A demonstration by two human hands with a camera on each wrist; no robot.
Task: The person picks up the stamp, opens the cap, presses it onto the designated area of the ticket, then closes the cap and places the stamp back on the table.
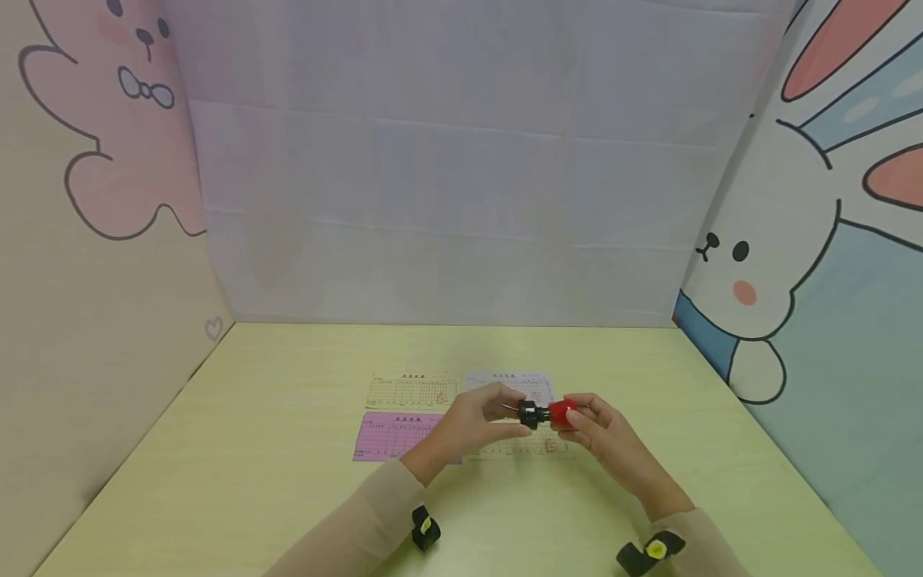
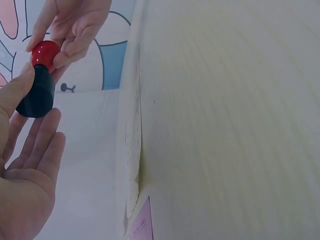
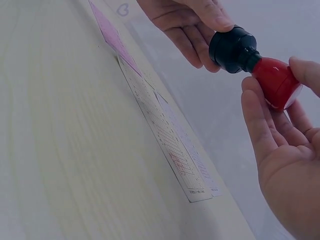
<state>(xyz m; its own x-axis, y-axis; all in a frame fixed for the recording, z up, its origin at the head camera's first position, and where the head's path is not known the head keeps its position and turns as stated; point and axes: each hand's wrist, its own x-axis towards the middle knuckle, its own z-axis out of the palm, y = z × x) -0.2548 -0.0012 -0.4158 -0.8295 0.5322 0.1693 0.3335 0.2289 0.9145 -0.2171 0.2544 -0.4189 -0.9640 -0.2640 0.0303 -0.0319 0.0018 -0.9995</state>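
A hand stamp is held level above the table, with a red handle [image 1: 562, 414] on the right and a round black end [image 1: 530, 414] on the left. My left hand [image 1: 472, 423] pinches the black end between thumb and fingers. The red knob is gripped by the thumb and fingertips of my right hand [image 1: 613, 449]. In the right wrist view a narrow black neck [image 3: 250, 60] shows between the two parts. Beneath the hands lie printed forms: a pink form [image 1: 389, 437], a lavender form [image 1: 497, 380] and a pale form [image 1: 505, 450] partly hidden by the hands.
A yellowish form [image 1: 407, 391] with a small red mark lies behind the pink one. The light wooden table [image 1: 238, 481] meets a white backdrop [image 1: 447, 200]; walls with cartoon animals stand on both sides. Black camera straps sit at both wrists.
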